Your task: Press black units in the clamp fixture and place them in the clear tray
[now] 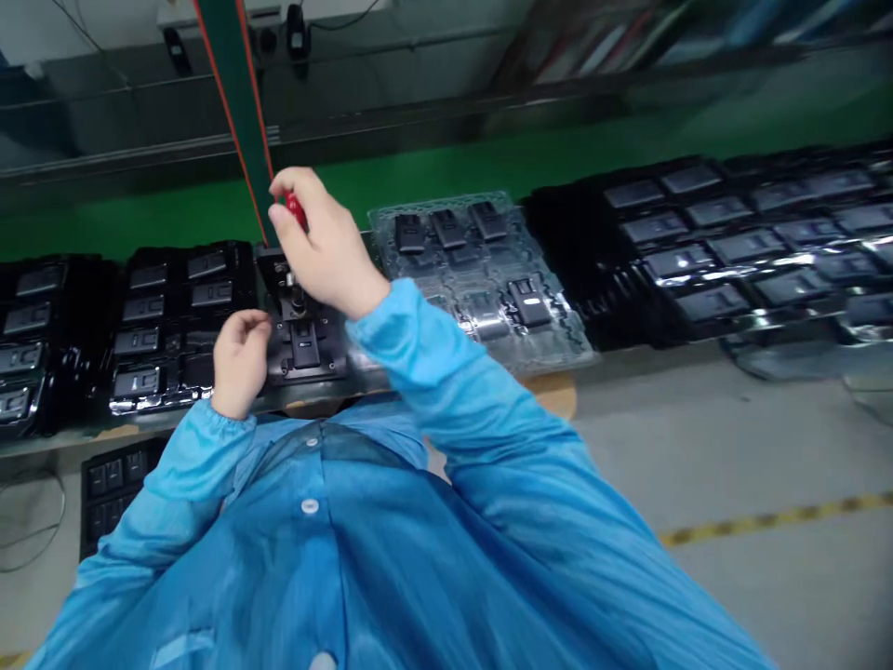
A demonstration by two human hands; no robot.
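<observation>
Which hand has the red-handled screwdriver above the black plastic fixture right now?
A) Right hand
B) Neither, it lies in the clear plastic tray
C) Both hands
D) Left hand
A. The right hand pinches the red-handled screwdriver above the black plastic fixture, while the left hand sits lower, off the handle.

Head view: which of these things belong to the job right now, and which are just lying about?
In use: right hand gripping a red-handled screwdriver; left hand beside a black device in its fixture.

Lying about: clear plastic tray of black parts; black tray of parts on the left; black trays of parts on the right.
</observation>
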